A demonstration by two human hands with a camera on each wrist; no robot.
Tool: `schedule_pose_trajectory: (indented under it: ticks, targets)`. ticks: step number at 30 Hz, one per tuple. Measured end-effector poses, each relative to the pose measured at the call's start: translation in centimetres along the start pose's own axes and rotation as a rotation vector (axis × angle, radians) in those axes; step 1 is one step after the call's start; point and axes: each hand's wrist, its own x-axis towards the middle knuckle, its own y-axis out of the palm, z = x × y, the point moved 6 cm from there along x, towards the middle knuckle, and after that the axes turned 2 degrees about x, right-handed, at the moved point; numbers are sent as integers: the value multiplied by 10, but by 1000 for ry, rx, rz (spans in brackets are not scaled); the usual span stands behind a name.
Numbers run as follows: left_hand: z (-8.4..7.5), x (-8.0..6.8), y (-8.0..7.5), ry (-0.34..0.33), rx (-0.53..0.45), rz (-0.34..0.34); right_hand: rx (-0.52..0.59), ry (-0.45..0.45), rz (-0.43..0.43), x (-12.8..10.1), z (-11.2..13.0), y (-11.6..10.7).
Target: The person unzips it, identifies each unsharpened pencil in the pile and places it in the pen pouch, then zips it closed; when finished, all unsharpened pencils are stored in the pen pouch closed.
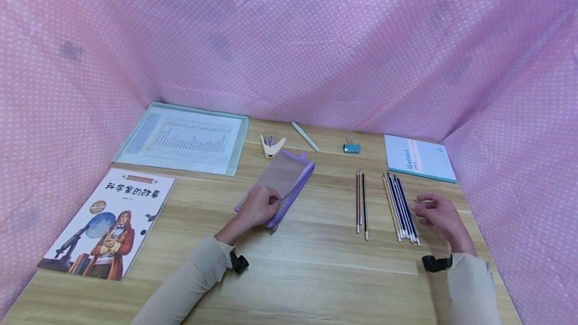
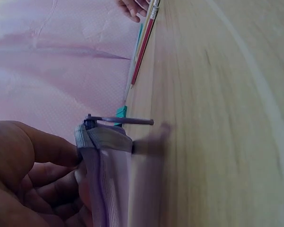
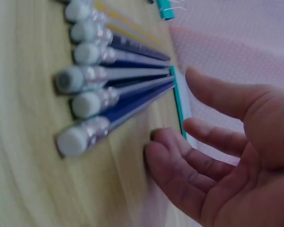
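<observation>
Two hands are on the wooden counter. The left hand lies at the centre of the head view and its grip is closed around the near end of a purple pencil case; the wrist view shows the fingers curled on the case beside its zipper pull. The right hand is at the right of the frame with an open grip, fingers relaxed, holding nothing — just beside a bundle of blue pencils, whose eraser ends show near its fingertips. Three more pencils lie between the case and the bundle, apart from both.
</observation>
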Motion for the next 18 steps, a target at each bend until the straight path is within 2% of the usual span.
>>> schedule_pose_trajectory:
  ticks: [10, 18]
  targets:
    - [2, 2, -2, -34, -50, 32, -123, 15, 43, 11, 2, 1]
    - [3, 1, -3, -23, -55, 21, -153, 6, 14, 17, -1, 2]
